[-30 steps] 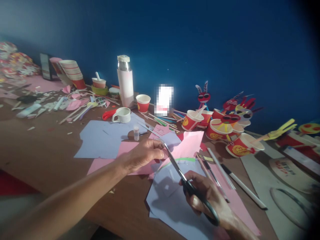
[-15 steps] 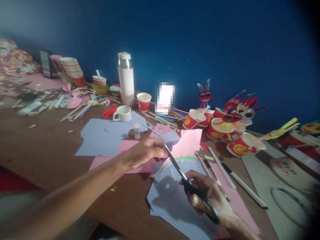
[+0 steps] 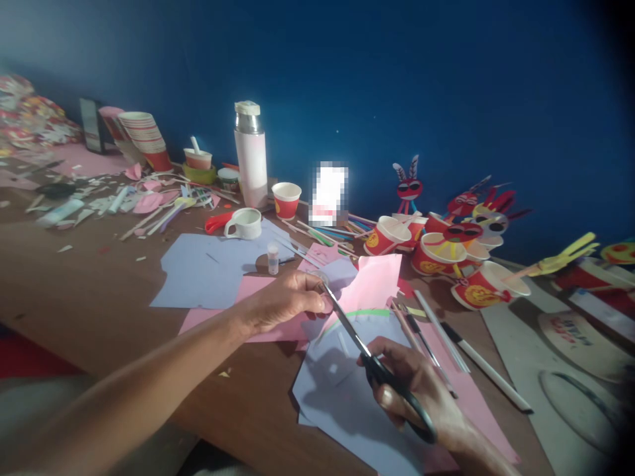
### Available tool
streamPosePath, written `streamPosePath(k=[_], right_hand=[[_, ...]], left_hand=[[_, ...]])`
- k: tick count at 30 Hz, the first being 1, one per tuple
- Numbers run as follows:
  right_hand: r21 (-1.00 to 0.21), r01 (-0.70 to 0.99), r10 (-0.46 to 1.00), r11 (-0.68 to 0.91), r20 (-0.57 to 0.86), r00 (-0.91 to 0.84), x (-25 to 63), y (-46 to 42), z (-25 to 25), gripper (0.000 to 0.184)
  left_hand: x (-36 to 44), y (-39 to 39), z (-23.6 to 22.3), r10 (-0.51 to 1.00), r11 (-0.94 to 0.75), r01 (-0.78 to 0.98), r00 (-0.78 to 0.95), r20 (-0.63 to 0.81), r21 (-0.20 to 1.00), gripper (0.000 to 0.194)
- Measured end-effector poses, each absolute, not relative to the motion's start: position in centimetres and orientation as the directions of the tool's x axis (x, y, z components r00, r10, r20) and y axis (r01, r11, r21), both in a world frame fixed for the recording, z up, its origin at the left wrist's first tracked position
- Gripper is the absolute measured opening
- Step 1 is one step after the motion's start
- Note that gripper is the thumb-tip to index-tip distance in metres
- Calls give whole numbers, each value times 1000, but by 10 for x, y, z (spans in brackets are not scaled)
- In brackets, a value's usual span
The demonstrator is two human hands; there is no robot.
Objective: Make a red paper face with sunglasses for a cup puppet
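Observation:
My right hand [image 3: 414, 387] is closed round the black handles of a pair of scissors [image 3: 347, 324]. Their metal blades look closed and slant up to the left. At the blade tips, my left hand [image 3: 285, 301] pinches what looks like a small piece of pink paper [image 3: 327, 305], mostly hidden by the fingers. Below both hands lie overlapping sheets of bluish paper [image 3: 332, 410]. A larger pink sheet [image 3: 380, 281] with a cut edge sticks up just beyond the scissors. A green strip [image 3: 370, 313] runs along its lower side.
A white cup [image 3: 243, 225], a flask [image 3: 252, 165] and a red paper cup [image 3: 286, 200] stand behind my left hand. Decorated paper cups [image 3: 489, 285] crowd the right. A marker [image 3: 489, 370] and pens lie beside my right hand. Paper scraps [image 3: 149, 201] litter the left.

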State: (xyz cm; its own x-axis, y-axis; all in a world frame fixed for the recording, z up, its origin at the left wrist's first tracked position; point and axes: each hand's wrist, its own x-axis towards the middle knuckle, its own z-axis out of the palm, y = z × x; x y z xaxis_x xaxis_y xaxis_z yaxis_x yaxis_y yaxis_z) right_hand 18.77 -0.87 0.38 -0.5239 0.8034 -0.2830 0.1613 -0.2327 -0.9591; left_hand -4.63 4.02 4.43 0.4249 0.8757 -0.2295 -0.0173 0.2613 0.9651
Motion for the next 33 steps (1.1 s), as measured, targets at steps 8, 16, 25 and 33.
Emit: streamPosePath(k=[8,16,25,33], right_hand=[[-973,131,825,-189,-230,-517,188,-8,1,49],[-978,134,858,-162,-207,-470,185,-7,5,52],[-970,140,835,-199,-242,-494,184,-9,2,52],[-969,97,790,-229,-243,-562,190,-9,-8,52]], left_hand=[[-48,42,42,866,242,-36,459,-199,970,14],[-36,35,41,922,213,-57,342,-181,975,18],[-33,35,35,947,223,-213,280,-160,951,12],[-40,39,39,914,279,-188,354,-200,942,12]])
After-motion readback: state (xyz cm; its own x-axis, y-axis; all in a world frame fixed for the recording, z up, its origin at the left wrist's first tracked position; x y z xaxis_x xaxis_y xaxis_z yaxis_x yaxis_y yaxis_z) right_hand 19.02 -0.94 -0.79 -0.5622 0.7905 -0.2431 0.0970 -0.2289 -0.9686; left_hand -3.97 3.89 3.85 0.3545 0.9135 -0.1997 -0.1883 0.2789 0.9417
